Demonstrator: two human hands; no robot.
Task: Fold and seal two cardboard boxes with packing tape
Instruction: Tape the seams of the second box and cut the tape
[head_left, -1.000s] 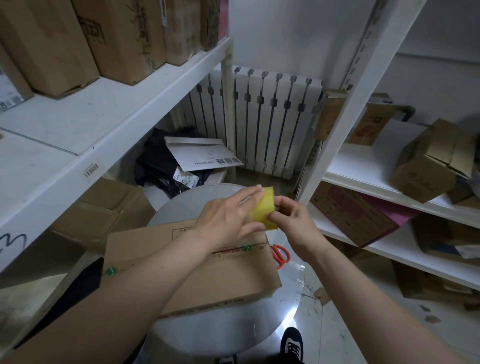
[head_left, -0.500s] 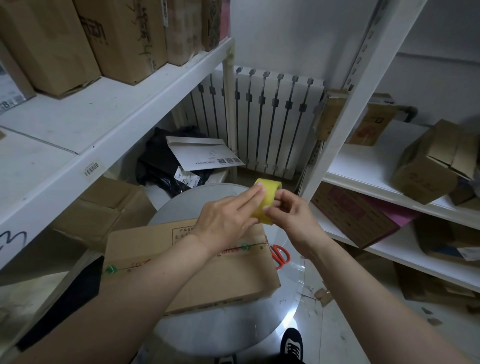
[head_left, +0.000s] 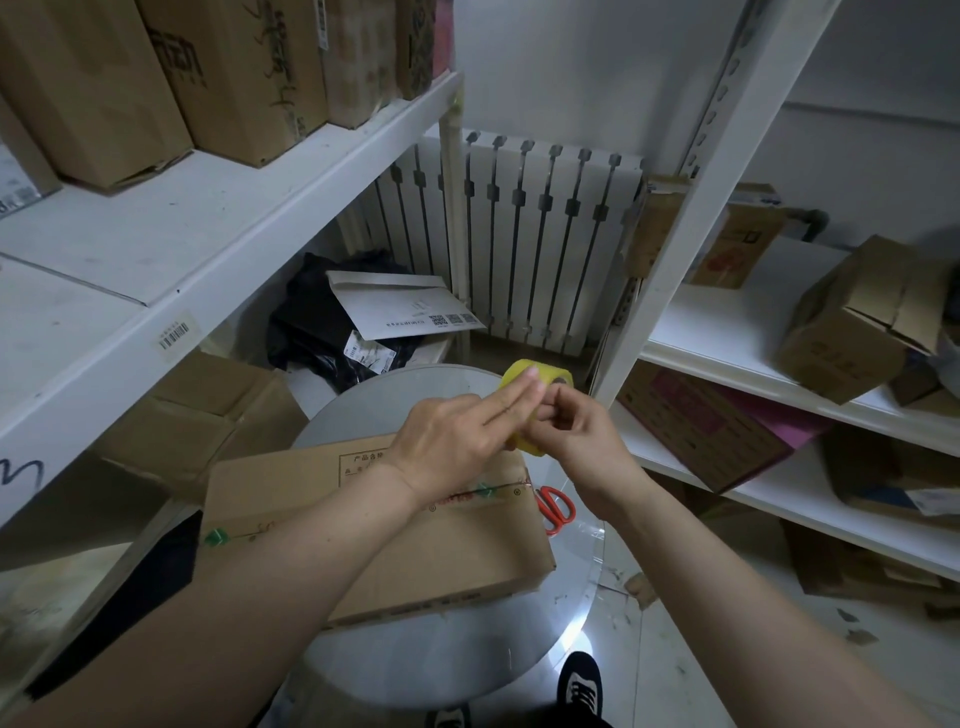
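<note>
A closed brown cardboard box lies flat on a round grey table, its top seam facing up. Above the box's far right corner I hold a yellow roll of packing tape. My right hand grips the roll from the right with its fingers curled at the core. My left hand rests against the roll's left side, fingers stretched flat over the tape surface. Both hands hide the lower half of the roll.
Red-handled scissors lie on the table right of the box. White shelving with cartons stands at left, another shelf unit with boxes at right. A white radiator is behind, a black bag and white envelope beside it.
Both hands have turned the tape roll and lifted it slightly. My left fingers slid along its surface and now lie flatter. The box has not moved.
</note>
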